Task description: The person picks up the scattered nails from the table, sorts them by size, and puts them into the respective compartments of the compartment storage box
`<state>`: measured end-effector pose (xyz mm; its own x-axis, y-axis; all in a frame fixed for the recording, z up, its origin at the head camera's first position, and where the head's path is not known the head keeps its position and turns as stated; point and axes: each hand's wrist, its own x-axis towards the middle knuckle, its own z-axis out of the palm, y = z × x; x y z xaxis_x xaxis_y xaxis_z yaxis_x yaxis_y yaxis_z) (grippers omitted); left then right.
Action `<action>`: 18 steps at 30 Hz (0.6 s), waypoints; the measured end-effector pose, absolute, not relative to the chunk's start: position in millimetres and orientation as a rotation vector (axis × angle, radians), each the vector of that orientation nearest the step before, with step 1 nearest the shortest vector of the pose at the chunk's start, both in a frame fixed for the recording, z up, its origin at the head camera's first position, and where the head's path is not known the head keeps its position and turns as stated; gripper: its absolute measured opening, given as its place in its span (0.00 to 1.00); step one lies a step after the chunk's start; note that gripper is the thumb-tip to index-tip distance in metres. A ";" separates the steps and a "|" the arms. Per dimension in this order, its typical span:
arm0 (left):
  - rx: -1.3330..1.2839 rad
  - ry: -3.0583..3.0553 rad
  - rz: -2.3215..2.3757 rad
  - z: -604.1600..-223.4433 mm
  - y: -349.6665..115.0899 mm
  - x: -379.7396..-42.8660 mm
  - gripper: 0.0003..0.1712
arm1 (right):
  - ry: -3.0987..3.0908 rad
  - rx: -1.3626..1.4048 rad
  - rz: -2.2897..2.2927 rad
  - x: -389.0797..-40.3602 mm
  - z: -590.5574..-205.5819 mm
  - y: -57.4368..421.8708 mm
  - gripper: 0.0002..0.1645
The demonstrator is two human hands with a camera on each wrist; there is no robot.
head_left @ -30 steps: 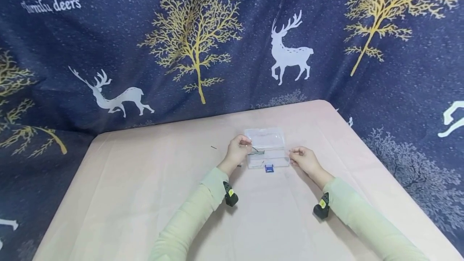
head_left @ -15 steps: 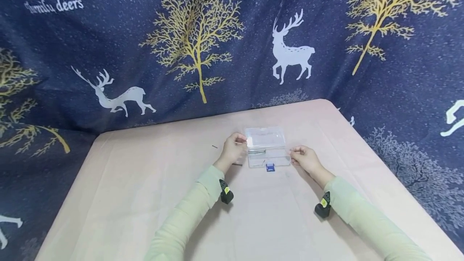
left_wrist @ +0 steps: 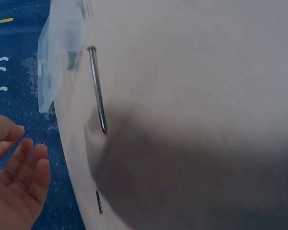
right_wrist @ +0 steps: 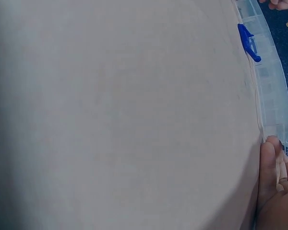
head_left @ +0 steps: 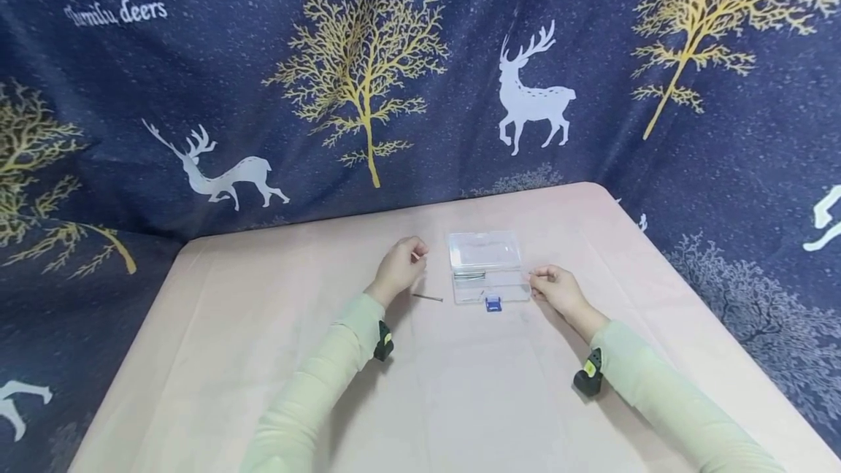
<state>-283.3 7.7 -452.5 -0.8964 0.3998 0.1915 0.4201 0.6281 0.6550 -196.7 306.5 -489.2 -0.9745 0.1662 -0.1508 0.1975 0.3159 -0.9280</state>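
Observation:
A clear plastic box [head_left: 507, 280] lies with its lid [head_left: 485, 250] laid back and a blue latch [head_left: 493, 304] at the front. Several nails [head_left: 469, 275] rest in its back left part. My right hand [head_left: 561, 292] holds the box's right end, fingertips at the end wall in the right wrist view. To the left of the box, my left hand [head_left: 398, 268] hovers with loosely bent fingers and nothing between them. Just below it, a long nail [left_wrist: 97, 88] lies on the table. A smaller nail [left_wrist: 99, 202] shows farther off in the left wrist view.
A pale pink cloth covers the table [head_left: 263, 356]. Behind and beside it hangs a dark blue curtain [head_left: 420, 166] with deer and gold trees. Each wrist wears a small black camera, such as the right one [head_left: 588, 374].
My left hand has let go of a nail, now among those in the box, and moved left, uncovering the long nail on the table. My right hand stays at the box.

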 end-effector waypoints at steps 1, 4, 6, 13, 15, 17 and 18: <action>-0.729 -2.825 -1.096 -452.5 5.8 -283.5 0.06 | 2.524 0.345 -1.800 -196.6 -489.4 306.9 0.19; -0.810 -2.867 -0.948 -453.5 -0.5 -281.1 0.06 | 2.532 0.328 -1.813 -196.1 -490.0 307.2 0.19; -0.887 -2.885 -0.830 -455.0 -4.3 -277.8 0.06 | 2.543 0.322 -1.802 -195.4 -490.0 306.8 0.19; -1.127 -2.888 -0.588 -457.1 -7.6 -265.8 0.05 | 2.567 0.347 -1.775 -194.1 -488.9 307.1 0.19; -1.172 -2.893 -0.566 -456.9 -7.2 -263.3 0.05 | 2.570 0.346 -1.768 -194.3 -489.1 307.6 0.19; -1.218 -2.894 -0.538 -457.0 -6.3 -260.9 0.05 | 2.573 0.344 -1.759 -194.7 -489.6 307.7 0.19; -1.237 -2.895 -0.523 -457.1 -5.6 -259.6 0.05 | 2.574 0.347 -1.757 -195.1 -489.9 307.9 0.19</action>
